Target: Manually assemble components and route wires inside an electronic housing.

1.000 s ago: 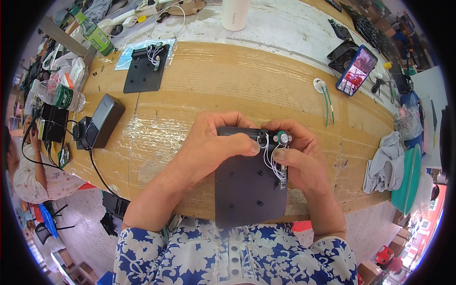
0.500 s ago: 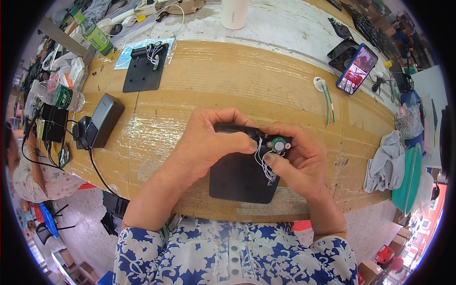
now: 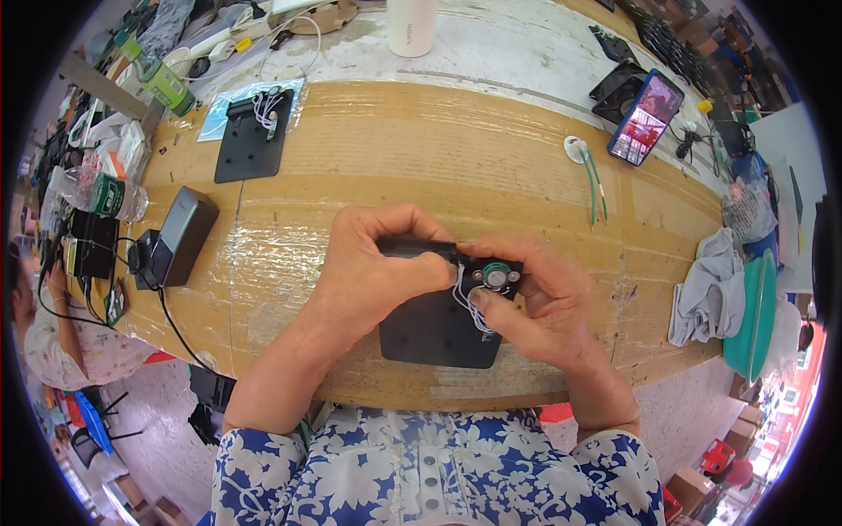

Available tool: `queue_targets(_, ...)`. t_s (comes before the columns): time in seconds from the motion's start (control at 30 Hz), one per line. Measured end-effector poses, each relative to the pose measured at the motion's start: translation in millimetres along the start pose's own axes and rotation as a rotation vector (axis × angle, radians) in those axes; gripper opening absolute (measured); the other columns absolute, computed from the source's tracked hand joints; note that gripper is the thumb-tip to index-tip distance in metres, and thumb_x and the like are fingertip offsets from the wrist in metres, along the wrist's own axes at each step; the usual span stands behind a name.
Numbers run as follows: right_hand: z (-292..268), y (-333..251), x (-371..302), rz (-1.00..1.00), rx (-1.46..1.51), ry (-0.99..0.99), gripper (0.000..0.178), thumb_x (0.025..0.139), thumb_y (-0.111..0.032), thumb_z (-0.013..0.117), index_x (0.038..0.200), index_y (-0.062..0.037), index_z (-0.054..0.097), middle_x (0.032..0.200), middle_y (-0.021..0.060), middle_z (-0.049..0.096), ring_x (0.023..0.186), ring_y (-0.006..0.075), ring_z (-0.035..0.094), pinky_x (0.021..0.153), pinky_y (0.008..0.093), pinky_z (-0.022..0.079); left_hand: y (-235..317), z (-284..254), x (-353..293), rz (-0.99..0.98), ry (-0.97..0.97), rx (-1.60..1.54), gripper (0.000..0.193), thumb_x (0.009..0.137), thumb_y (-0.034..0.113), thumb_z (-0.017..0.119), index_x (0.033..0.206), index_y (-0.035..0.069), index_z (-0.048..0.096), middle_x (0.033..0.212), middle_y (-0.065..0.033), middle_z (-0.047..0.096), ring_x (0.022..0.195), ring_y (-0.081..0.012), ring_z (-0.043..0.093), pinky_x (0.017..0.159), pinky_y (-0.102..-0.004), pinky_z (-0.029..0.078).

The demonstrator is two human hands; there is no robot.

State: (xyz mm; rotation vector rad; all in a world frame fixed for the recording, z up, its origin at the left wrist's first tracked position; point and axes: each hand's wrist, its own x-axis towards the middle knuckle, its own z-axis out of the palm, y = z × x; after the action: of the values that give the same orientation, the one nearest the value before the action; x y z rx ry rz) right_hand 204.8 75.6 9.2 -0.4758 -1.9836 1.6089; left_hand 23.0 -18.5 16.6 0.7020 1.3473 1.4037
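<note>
Both hands grip a flat black plastic panel [image 3: 438, 331] by its thicker upper edge, close to the table's near side. My left hand [image 3: 373, 263] is closed on the upper left part, its thumb pressing beside a bundle of thin white wires [image 3: 462, 296]. My right hand [image 3: 548, 302] holds the upper right corner, fingers behind and thumb in front, next to a round metal part with a green rim [image 3: 496, 276]. The wires run down over the panel's face. What lies under the thumbs is hidden.
A similar black panel with wires [image 3: 250, 136] lies at the far left. To the left are a grey box-shaped device [image 3: 190, 230] and bottles [image 3: 114, 195]. A phone [image 3: 646, 118] leans at the far right, near green wires [image 3: 596, 188]. Grey cloth [image 3: 702, 294] lies rightward.
The view has shifted slightly. The panel's upper edge has tipped a little, and both hands keep their hold on it.
</note>
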Motion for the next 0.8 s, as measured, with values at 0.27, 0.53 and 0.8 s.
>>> queue_targets(0.27, -1.2, -8.3, 1.3, 0.001, -0.105, -0.069, 0.039, 0.076, 0.008, 0.067, 0.114, 0.0022, 0.066, 0.105, 0.0105, 0.069, 0.093, 0.0139, 0.065, 0.081, 0.0265, 0.050, -7.9, 2.9, -2.5, 0.029, 0.040, 0.039, 0.003, 0.068, 0.002, 0.067, 0.069, 0.001, 0.065, 0.063, 0.0016, 0.062, 0.059, -0.0016, 0.052, 0.053, -0.0189, 0.040)
queue_targets(0.53, -3.1, -0.9, 2.7, -0.015, -0.039, -0.056, 0.038, 0.075, 0.007, 0.066, 0.113, 0.0034, 0.066, 0.096, 0.0089, 0.070, 0.085, 0.0114, 0.064, 0.075, 0.0245, 0.050, -2.4, 8.3, -2.4, 0.021, 0.064, 0.020, 0.003, 0.067, 0.001, 0.068, 0.068, 0.001, 0.065, 0.062, 0.0010, 0.062, 0.057, -0.0020, 0.052, 0.052, -0.0190, 0.039)
queue_targets(0.8, -2.0, -0.2, 5.3, 0.073, 0.142, -0.093, 0.041, 0.081, 0.006, 0.065, 0.122, 0.0056, 0.060, 0.108, 0.0098, 0.067, 0.095, 0.0123, 0.062, 0.083, 0.0260, 0.050, -1.5, -3.0, 7.3, -0.063, -0.031, -0.044, 0.006, 0.067, 0.000, 0.068, 0.072, 0.000, 0.066, 0.068, -0.0029, 0.065, 0.060, -0.0057, 0.057, 0.055, -0.0206, 0.044)
